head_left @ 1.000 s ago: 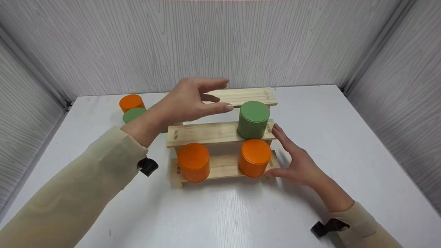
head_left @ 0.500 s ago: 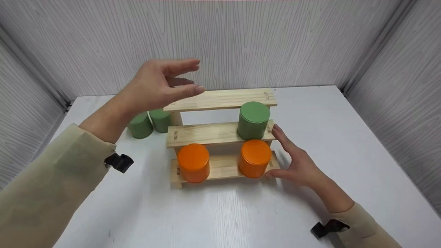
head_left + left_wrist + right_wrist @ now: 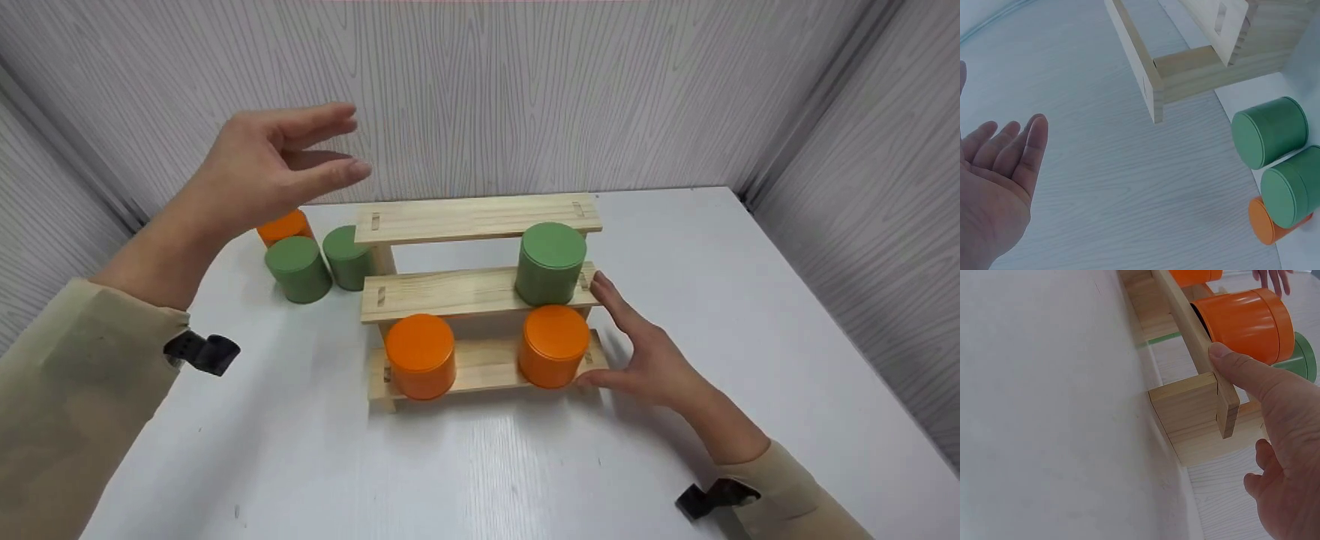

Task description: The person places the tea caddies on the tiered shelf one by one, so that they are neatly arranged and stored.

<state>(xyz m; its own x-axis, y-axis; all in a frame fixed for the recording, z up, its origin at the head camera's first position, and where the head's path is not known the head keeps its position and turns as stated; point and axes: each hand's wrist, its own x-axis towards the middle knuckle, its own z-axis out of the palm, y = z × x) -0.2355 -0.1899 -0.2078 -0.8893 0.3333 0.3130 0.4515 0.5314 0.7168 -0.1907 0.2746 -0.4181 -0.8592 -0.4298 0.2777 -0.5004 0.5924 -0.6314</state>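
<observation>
My left hand [image 3: 255, 165] hovers over the back left of the table, thumb and fingers apart, holding nothing. Below it stand two green canisters [image 3: 298, 268] and an orange canister [image 3: 283, 226], partly hidden by the hand. A three-step wooden rack [image 3: 450, 291] sits mid-table. My right hand [image 3: 652, 360] touches its right end, fingers spread. The thumb presses the bottom step's front edge in the right wrist view, and the fingertips reach the middle step's end. One green canister [image 3: 551, 264] stands at the right of the middle step; orange canisters [image 3: 421, 356] stand at both ends of the bottom step.
The white table [image 3: 480, 472] runs back to a pale wood-grain wall [image 3: 480, 90], with similar panels on both sides. The rack's top step [image 3: 476, 216] lies nearest the back wall. Each wrist wears a black camera mount [image 3: 202, 352].
My left hand has moved left and up, away from the green canister on the middle step, to above the canisters at left. The right hand and the rack stay put.
</observation>
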